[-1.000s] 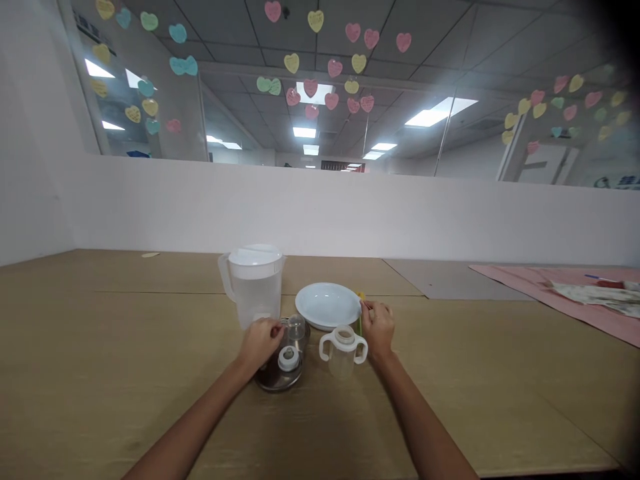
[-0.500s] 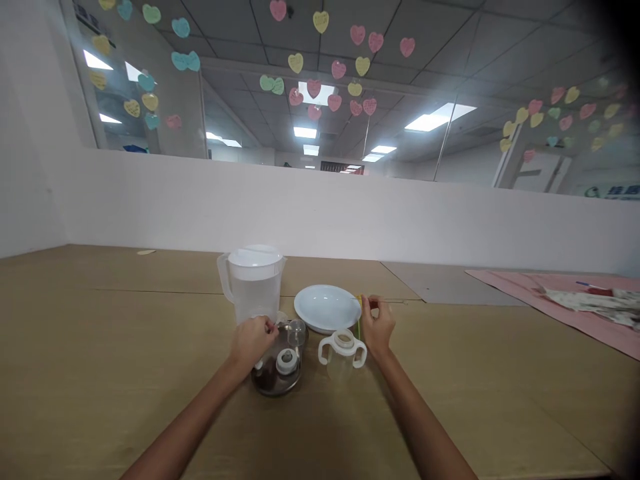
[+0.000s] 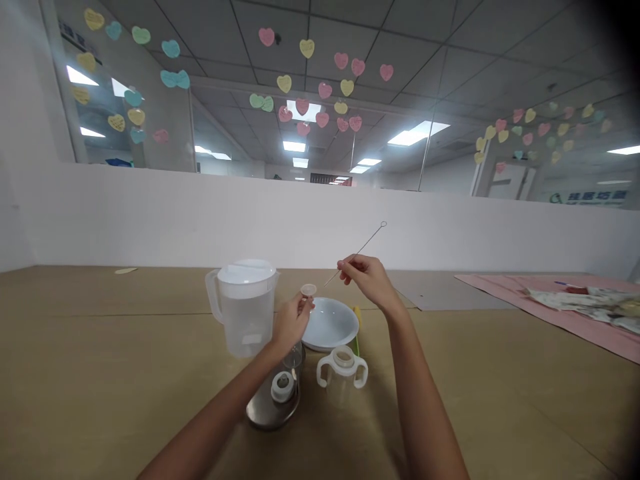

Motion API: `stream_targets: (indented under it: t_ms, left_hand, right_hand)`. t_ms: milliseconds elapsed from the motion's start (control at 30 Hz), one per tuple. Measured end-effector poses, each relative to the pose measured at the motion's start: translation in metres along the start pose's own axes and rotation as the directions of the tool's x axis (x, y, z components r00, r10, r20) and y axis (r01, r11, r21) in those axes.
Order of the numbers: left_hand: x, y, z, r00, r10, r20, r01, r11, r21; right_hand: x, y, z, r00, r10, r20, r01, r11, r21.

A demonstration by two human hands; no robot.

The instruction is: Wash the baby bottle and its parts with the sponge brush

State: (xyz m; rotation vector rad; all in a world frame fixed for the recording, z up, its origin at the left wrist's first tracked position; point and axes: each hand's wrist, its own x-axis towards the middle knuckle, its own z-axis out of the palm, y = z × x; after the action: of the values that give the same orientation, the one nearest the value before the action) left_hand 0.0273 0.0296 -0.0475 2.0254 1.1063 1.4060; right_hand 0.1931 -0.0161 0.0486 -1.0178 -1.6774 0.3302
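My left hand [image 3: 293, 325] is raised above the white plate and pinches a small round beige disc [image 3: 309, 289], perhaps a cap or seal, between its fingertips. My right hand [image 3: 367, 279] holds up a thin metal wire cleaning tool [image 3: 358, 252] with a small loop at its far end. Below the hands, a clear plastic pitcher with a white lid [image 3: 245, 313] stands on the wooden table [image 3: 100, 347]. Nearby are a shallow white plate [image 3: 330, 325], a clear two-handled cup with a beige top [image 3: 343, 373], and a round steel tray [image 3: 265, 413] holding a white cap [image 3: 283, 387]. A yellow-green strip [image 3: 356, 330] stands beside the plate.
A low white partition [image 3: 300, 227] runs along the far side of the table. To the right lie a grey board [image 3: 440, 293] and a pink sheet [image 3: 500, 290] with crumpled cloth [image 3: 585, 300] on it. A small pale strip [image 3: 125, 271] lies far left.
Both hands have risen from the tray and plate. The left hand now lifts the small disc, and the right hand has raised the wire tool from beside the plate.
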Motion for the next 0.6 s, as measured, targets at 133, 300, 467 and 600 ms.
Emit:
stream_targets:
  t_ms: [133, 300, 467, 600]
  left_hand:
    - [0.006, 0.006, 0.013, 0.995, 0.097, 0.011, -0.097, 0.995, 0.002]
    - [0.007, 0.010, 0.017, 0.985, 0.171, -0.030, -0.170, 0.984, 0.045]
    - [0.010, 0.008, 0.018, 0.990, 0.139, -0.036, -0.141, 0.988, -0.067]
    - [0.009, 0.011, 0.017, 0.990, 0.140, -0.022, -0.141, 0.986, -0.086]
  right_hand:
    - [-0.003, -0.009, 0.009, 0.996, -0.045, -0.076, 0.039, 0.996, -0.081]
    - [-0.007, -0.010, 0.017, 0.996, -0.040, -0.077, 0.014, 0.948, -0.318]
    - [-0.012, -0.015, 0.013, 0.988, -0.074, -0.132, 0.009, 0.900, -0.436]
    - [-0.016, -0.015, 0.011, 0.988, -0.076, -0.134, 0.006, 0.889, -0.459]
